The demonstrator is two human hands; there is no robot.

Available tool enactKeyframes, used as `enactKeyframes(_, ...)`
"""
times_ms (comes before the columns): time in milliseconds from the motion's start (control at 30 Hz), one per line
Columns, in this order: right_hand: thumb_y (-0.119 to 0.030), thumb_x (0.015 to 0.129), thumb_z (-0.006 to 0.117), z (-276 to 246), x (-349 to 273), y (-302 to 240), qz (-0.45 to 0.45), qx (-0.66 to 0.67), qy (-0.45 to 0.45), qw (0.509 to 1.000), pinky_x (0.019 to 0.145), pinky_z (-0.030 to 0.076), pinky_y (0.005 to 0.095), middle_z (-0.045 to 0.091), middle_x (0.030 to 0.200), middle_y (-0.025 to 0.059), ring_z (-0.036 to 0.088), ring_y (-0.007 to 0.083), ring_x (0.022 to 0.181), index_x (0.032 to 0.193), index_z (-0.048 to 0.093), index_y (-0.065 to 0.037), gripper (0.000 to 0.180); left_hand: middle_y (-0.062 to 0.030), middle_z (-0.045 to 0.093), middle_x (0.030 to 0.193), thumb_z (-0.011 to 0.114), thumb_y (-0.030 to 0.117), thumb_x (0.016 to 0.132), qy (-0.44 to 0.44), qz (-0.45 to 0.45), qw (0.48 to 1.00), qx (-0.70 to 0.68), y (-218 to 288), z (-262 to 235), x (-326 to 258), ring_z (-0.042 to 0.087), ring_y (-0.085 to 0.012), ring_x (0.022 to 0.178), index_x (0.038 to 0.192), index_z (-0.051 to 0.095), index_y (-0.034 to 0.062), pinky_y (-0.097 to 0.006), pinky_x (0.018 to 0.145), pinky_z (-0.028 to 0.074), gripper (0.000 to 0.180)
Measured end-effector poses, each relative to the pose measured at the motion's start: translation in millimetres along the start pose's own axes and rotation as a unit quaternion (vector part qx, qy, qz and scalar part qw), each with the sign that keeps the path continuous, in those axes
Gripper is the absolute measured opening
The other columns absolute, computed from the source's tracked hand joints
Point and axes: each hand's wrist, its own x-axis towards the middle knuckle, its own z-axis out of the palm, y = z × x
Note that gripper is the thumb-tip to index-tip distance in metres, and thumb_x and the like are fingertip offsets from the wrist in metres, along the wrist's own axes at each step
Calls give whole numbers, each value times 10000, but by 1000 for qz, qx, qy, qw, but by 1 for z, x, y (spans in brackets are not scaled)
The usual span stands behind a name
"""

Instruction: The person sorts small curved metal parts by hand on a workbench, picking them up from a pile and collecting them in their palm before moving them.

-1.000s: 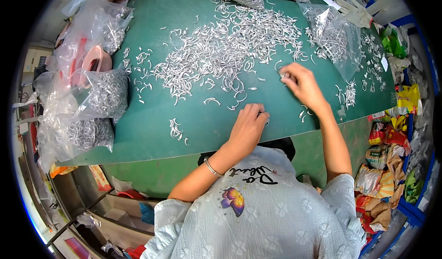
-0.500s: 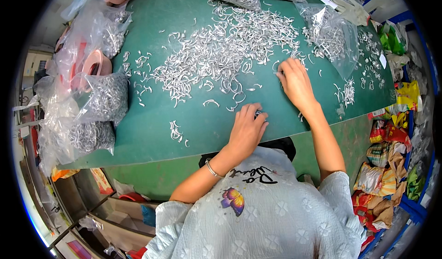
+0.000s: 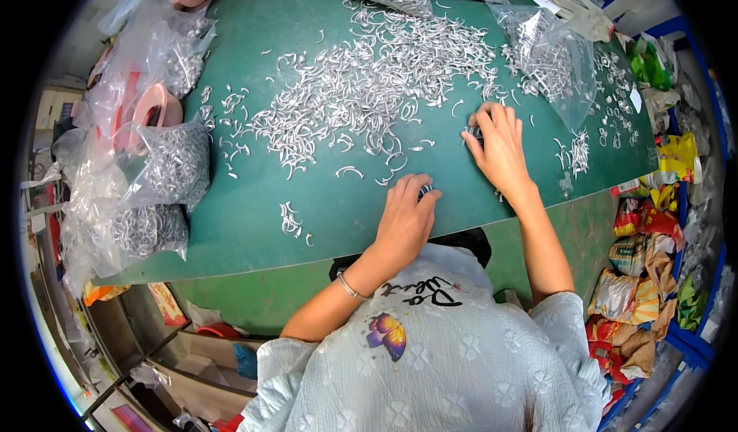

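Pieces (image 3: pixel 361 98), silver and mostly curved, lie loose in a broad heap ahead of the left hand (image 3: pixel 403 213) and ahead and to the left of the right hand (image 3: pixel 503 144). A few stray ones sit between the heap and the left hand. That hand rests low over the table (image 3: pixel 231 236), fingers bent and thumb drawn near the index finger; something small and dark shows between them, but whether it is pinched I cannot tell. The right hand reaches farther forward, its fingers curled and thumb set apart from them, with a dark bit in the gap; its grip cannot be told either.

A small cluster (image 3: pixel 288 220) lies to the left of the left hand, well apart from it. To the right of the right hand is another cluster (image 3: pixel 578 153), and beyond that, ahead and to the right, a clear bag (image 3: pixel 550 59) of pieces. Far to the left of the left hand stand more filled bags (image 3: pixel 173 163), beside a pink bin (image 3: pixel 165 109). Behind the left hand, a bracelet (image 3: pixel 351 286) circles its wrist.
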Motion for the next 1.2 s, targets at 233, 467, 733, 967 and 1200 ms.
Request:
enactKeyframes(233, -114, 773, 741, -2, -1, -3, 32, -4, 27, 999, 829, 375, 403, 528, 1037, 87, 486, 288, 990, 937, 594, -56, 228, -142, 518, 1159, 664, -5, 798, 10, -4, 1000, -3, 3, -7, 3, 504, -334, 1069, 1052, 608, 41, -425, 885, 417, 265)
enactKeyframes(467, -70, 762, 732, -10, -13, -4, -26, 103, 20, 994, 824, 399, 400, 545, 983, 106, 510, 304, 948, 894, 603, -41, 187, -133, 530, 1146, 644, 5, 814, 6, -27, 1000, 13, 6, -16, 6, 510, -323, 1044, 1077, 608, 46, -417, 863, 409, 268)
enactKeyframes(733, -33, 796, 683, -15, -14, 2, 11, 133, 15, 991, 808, 426, 404, 596, 904, 103, 551, 297, 892, 866, 615, -32, 98, -125, 545, 1142, 636, 4, 808, -17, 11, 998, 56, 2, -2, 38, 522, -316, 1033, 1162, 567, 26, -412, 852, 418, 361)
enactKeyframes(967, -56, 814, 680, -13, 8, 28, 75, 125, 79, 986, 834, 446, 409, 622, 912, 138, 567, 327, 891, 973, 622, -15, 174, -132, 550, 1134, 642, 36, 802, -6, 61, 991, 120, 2, 21, 72, 526, -321, 1030, 1156, 576, 1, -405, 861, 414, 362)
enactKeyframes(1200, -80, 808, 687, -3, 26, 33, 33, 24, -18, 999, 845, 422, 432, 610, 940, 120, 550, 309, 949, 972, 617, -36, 184, -102, 573, 1060, 643, 80, 819, -87, 55, 982, 160, -11, 25, 83, 535, -267, 972, 939, 620, 37, -385, 821, 403, 130)
